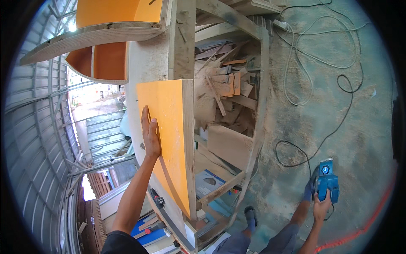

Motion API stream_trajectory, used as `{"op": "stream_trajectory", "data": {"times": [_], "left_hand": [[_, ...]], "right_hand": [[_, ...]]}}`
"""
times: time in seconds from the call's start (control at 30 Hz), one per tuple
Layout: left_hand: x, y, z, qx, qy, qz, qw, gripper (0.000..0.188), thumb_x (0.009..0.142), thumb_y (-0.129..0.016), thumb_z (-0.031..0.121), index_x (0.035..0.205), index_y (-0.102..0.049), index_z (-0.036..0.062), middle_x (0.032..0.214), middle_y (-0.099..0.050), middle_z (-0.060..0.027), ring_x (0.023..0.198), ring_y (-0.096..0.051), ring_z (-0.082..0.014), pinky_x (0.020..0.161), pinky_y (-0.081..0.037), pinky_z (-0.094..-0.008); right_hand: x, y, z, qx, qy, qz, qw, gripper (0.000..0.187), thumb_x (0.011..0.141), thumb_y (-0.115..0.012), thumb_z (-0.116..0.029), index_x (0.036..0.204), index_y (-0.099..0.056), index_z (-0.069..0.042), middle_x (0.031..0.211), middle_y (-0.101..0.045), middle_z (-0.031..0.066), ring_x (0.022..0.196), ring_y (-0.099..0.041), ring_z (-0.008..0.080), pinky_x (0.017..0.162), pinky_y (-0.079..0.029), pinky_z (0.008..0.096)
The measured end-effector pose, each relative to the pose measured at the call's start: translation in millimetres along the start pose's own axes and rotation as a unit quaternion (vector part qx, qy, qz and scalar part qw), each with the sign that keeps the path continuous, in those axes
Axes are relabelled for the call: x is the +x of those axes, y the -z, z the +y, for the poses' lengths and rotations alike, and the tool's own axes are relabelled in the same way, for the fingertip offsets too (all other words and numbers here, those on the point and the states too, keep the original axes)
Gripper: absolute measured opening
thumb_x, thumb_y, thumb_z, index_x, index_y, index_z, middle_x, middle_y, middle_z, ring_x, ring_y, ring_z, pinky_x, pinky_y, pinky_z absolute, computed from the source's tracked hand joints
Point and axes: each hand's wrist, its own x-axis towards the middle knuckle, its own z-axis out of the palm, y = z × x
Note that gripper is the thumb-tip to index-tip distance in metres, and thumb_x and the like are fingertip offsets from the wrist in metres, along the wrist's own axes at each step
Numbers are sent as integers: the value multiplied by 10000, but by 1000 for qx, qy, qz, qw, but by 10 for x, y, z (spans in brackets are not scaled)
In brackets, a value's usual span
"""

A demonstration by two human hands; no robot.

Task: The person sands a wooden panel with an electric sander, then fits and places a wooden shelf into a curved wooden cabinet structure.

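Note:
My left hand (151, 137) lies against the orange face of a thick wooden panel (169, 114), fingers stretched out and holding nothing. The panel sits on the workbench with its pale raw edge toward my right. Down at my right side, my right hand (321, 206) is closed round the handle of a blue electric planer (327, 185). The planer hangs over the floor beside my leg, apart from the panel, and a black cord runs from it.
Wood scraps (230, 84) are heaped within the bench frame (263, 84). Cables (302, 80) loop over the dusty floor (338, 127), and a red hose (359, 233) curves at lower right. A black-and-red tool (157, 199) rests on the bench. A curved wooden piece (97, 40) projects at upper left.

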Motion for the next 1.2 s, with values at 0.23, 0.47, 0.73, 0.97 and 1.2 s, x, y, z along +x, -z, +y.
{"op": "stream_trajectory", "data": {"times": [0.23,0.47,0.73,0.97,1.2], "left_hand": [[-26,-3,-51,-40,30,-22,998,746,1118,-368,471,1683,-197,14,1671,-340,-151,1465,-433,-231,1200,-383,-363],[-9,4,-127,-118,53,-39,991,758,1113,-394,485,1696,-177,51,1664,-352,-145,1424,-487,-216,1142,-457,-357],[-33,27,-38,40,-35,16,998,718,1106,-450,450,1618,-344,-43,1683,-352,-214,1579,-289,-345,1285,-219,-412],[-39,3,-73,48,-41,31,998,670,1107,-472,457,1594,-413,2,1682,-358,-202,1574,-296,-347,1278,-244,-431],[-16,1,-98,49,-26,46,997,671,1070,-515,534,1594,-462,119,1689,-360,-177,1577,-293,-354,1269,-257,-464]], "right_hand": [[126,-262,-92,19,-18,-44,999,371,981,-763,-228,1201,-628,39,964,-690,200,864,-665,329,839,-517,410],[-159,-459,-327,72,-7,31,997,473,1029,-714,-440,1117,-666,22,847,-661,111,766,-616,212,732,-503,368],[-913,-158,-1469,248,-117,0,962,449,1035,-715,-435,984,-708,11,714,-602,-4,615,-542,93,584,-421,279],[-1791,-13,-2517,526,-90,-85,841,479,1037,-720,-374,1137,-630,85,661,-615,55,565,-588,131,572,-502,309],[-2141,87,-3223,589,-39,-127,797,503,1020,-744,-368,1118,-625,110,666,-621,63,584,-604,142,586,-509,315]]}}
